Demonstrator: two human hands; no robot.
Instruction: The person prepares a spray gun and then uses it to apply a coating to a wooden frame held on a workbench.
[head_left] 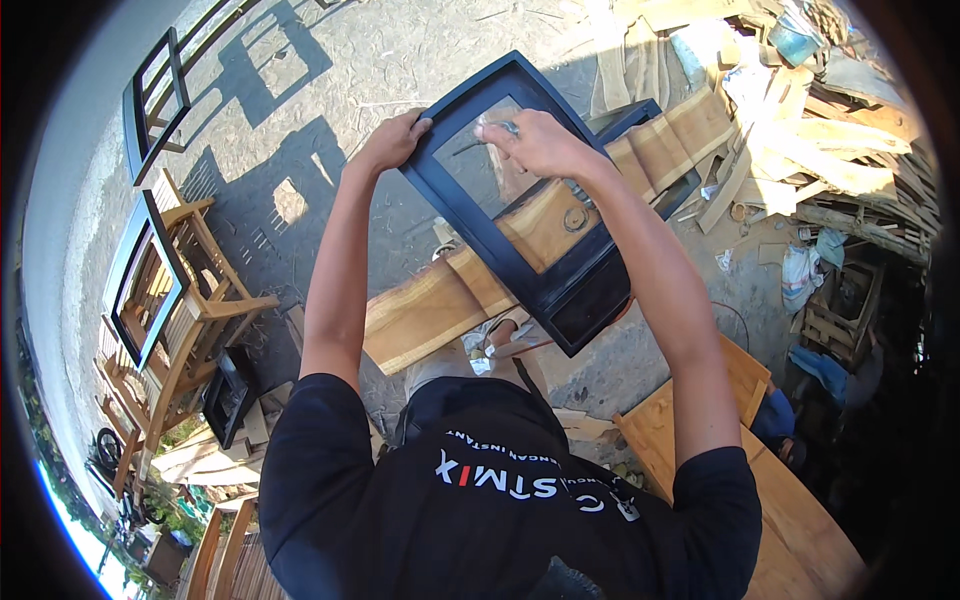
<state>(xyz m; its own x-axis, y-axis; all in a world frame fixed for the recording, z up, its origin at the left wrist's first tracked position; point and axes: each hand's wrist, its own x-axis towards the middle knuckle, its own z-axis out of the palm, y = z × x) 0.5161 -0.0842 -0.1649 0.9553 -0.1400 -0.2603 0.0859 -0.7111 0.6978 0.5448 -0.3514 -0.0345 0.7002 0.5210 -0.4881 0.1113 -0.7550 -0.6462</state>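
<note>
A glossy black frame with a rectangular opening stands tilted in front of me over a wooden plank. My left hand is closed around its upper left corner. Over the opening, my right hand has its fingers curled on a small tool, of which only a metal bit and a thin dark part show; its kind I cannot make out. Through the opening the plank's surface is visible, with a round ring-like mark or item on it. Another dark frame piece lies partly under the plank's right end.
On the left stand wooden chairs and black frames. Scrap boards are heaped at the far right. A varnished wooden panel is close by my right side. A thin reddish hose or cord curves over the ground.
</note>
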